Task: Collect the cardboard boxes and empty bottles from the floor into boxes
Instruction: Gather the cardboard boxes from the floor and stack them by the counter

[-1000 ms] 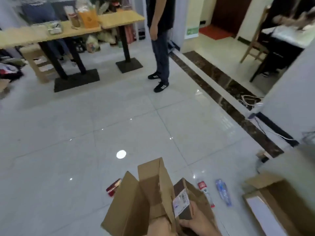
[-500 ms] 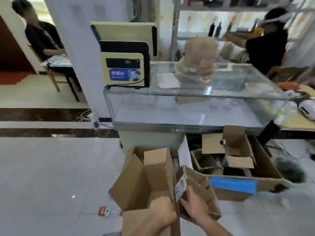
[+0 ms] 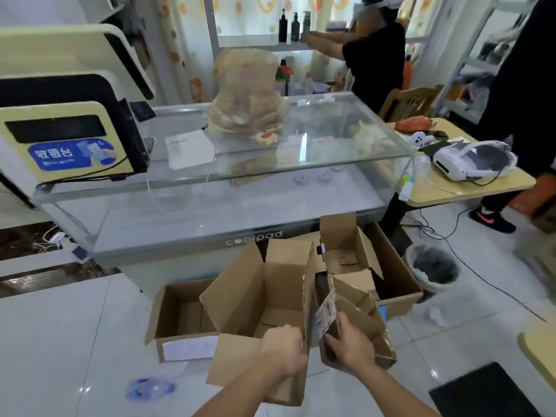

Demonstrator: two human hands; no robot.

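My left hand [image 3: 282, 349] grips the near wall of a large open cardboard box [image 3: 258, 293], held up with its opening facing me. My right hand [image 3: 350, 346] grips a smaller, crumpled cardboard box [image 3: 358, 305] with a white label, pressed against the large box's right side. Behind them on the floor sit an open collection box [image 3: 180, 320] at the left and a bigger open box [image 3: 391, 266] at the right holding smaller cartons [image 3: 343, 245]. An empty, crushed plastic bottle [image 3: 149, 388] lies on the tiles at the lower left.
A glass display counter [image 3: 210, 188] stands right behind the boxes, with a yellow cashier terminal [image 3: 66, 142] on it. A bin with a plastic liner [image 3: 433, 266] and cables lie at the right. Two people stand at the back right, by a wooden table [image 3: 469, 188].
My view has swung from the open floor to the counter. Both hands have carried the two cardboard boxes along, and the floor boxes now lie just beyond them.
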